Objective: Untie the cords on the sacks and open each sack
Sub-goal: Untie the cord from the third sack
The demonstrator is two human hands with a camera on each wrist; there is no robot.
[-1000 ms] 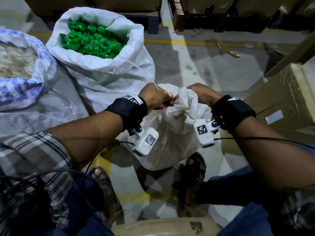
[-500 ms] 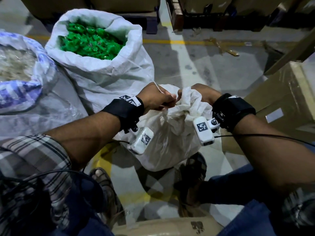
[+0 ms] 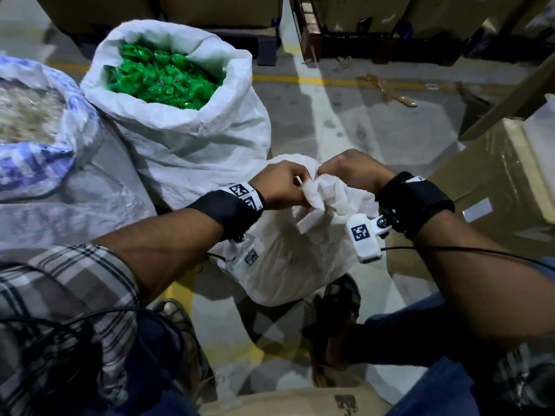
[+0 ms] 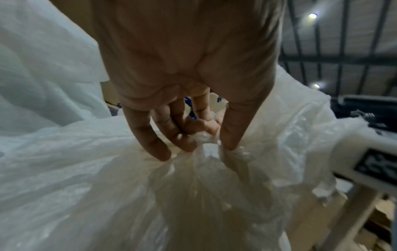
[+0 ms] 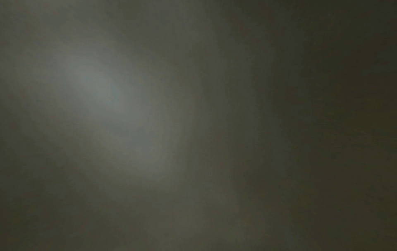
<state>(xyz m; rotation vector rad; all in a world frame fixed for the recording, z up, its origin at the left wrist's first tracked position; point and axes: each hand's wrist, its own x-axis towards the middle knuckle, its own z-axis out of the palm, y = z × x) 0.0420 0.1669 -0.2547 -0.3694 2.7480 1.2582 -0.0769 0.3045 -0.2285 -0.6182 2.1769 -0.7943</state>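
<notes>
A small white sack [image 3: 300, 259] stands on the floor between my feet, its neck bunched at the top. My left hand [image 3: 295, 183] pinches the gathered neck, and a thin pale cord [image 3: 299, 180] shows at its fingers. In the left wrist view, the thumb and fingers of that left hand [image 4: 204, 142] close on the twisted plastic of the sack [image 4: 128, 186]. My right hand [image 3: 326, 172] curls onto the neck from the other side, knuckles up, its fingertips hidden. The right wrist view is dark and shows nothing.
A large white sack [image 3: 186, 139], rolled open and full of green pieces, stands behind on the left. A blue-and-white sack [image 3: 45, 151] lies at the far left. Cardboard boxes [image 3: 495, 187] stand on the right, and another box [image 3: 285, 400] is at my knees.
Both hands have drawn closer together at the sack's neck. The loose strand that rose from my left hand is now pulled in short at the fingers.
</notes>
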